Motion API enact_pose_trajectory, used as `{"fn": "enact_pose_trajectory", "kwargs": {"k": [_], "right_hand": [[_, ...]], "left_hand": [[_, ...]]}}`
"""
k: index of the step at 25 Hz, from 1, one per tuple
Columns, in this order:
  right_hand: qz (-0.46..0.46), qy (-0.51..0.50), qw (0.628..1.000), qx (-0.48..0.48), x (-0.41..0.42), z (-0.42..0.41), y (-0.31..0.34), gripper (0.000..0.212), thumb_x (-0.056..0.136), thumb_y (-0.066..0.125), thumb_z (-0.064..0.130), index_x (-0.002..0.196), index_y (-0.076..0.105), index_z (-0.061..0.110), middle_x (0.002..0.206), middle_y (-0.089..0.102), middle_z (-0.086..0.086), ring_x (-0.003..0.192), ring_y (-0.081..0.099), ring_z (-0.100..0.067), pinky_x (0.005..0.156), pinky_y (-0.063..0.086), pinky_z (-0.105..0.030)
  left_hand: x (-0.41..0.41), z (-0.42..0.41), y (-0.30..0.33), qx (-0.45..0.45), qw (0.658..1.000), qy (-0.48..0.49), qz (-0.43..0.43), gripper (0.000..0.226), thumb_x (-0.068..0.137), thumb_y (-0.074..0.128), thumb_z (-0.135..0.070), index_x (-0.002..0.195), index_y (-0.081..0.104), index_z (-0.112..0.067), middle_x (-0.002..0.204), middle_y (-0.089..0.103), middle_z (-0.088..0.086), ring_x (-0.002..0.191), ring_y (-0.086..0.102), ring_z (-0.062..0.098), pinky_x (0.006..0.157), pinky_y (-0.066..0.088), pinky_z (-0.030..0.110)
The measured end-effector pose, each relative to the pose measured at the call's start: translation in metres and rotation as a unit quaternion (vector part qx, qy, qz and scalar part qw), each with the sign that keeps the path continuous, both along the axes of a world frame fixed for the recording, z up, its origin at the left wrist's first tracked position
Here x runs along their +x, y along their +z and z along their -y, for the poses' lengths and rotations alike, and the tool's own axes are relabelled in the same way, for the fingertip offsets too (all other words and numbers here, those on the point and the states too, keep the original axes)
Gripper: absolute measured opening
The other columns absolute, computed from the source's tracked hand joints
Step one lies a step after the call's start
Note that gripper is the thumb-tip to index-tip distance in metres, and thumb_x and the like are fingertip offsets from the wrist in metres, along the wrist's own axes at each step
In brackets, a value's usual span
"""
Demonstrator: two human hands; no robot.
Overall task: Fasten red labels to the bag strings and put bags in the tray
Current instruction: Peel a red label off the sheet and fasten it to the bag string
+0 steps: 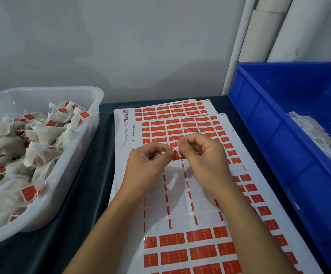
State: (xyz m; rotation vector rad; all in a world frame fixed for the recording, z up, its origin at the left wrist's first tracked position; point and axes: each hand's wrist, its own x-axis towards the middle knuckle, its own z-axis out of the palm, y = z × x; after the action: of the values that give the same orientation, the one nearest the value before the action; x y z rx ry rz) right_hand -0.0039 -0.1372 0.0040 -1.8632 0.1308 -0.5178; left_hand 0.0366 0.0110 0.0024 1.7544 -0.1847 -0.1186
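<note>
A small red label (pixel 176 155) is pinched between my left hand (pixel 147 167) and my right hand (pixel 204 155) above the sticker sheets (pixel 180 204). A thin white string end pokes out at the label's top. The bag on that string is hidden behind my hands. The sheets lie on the dark table, with many red labels and a peeled bare patch in the middle. On the left, the clear plastic tray (pixel 93 107) holds several labelled white bags (pixel 40 139).
At the right stands a blue plastic bin (pixel 263 123) with unlabelled white bags (pixel 318 135) inside. Behind it, white pipes (pixel 259 36) rise along the wall. A grey wall closes off the back of the table.
</note>
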Motion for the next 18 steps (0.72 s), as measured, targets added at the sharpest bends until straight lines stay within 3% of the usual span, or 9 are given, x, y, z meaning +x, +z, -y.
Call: {"fn": "enact_pose_trajectory", "kwargs": {"k": [6,12,18], "right_hand": [[-0.005,0.006,1.000,0.005,-0.0010,-0.0004,-0.0003,0.008,0.097,0.065,0.043,0.090,0.067,0.040,0.087,0.069,0.028,0.088,0.067,0.006,0.063,0.047,0.000],[-0.012,0.053,0.998,0.032,-0.0020,-0.0002,-0.0005,0.004,0.098,0.068,0.035,0.100,0.069,0.039,0.092,0.072,0.023,0.093,0.070,0.000,0.070,0.055,-0.009],[-0.019,0.040,0.999,0.006,-0.0008,0.0005,-0.0011,0.015,0.096,0.071,0.031,0.102,0.067,0.044,0.097,0.069,0.028,0.096,0.066,0.005,0.066,0.051,-0.004]], "left_hand": [[-0.0006,-0.0008,0.0008,-0.004,1.000,-0.003,0.000,0.013,0.093,0.076,-0.023,0.082,0.080,-0.028,0.088,0.078,-0.012,0.094,0.071,0.002,0.085,0.052,0.026],[-0.0006,-0.0001,0.0012,-0.011,1.000,0.005,0.000,0.009,0.092,0.078,-0.028,0.083,0.080,-0.030,0.089,0.078,-0.012,0.092,0.071,0.005,0.086,0.055,0.029],[-0.0003,-0.0012,-0.0010,-0.005,1.000,0.014,0.006,0.018,0.100,0.067,-0.019,0.091,0.077,-0.031,0.087,0.074,-0.015,0.077,0.066,0.005,0.078,0.052,0.027]]}}
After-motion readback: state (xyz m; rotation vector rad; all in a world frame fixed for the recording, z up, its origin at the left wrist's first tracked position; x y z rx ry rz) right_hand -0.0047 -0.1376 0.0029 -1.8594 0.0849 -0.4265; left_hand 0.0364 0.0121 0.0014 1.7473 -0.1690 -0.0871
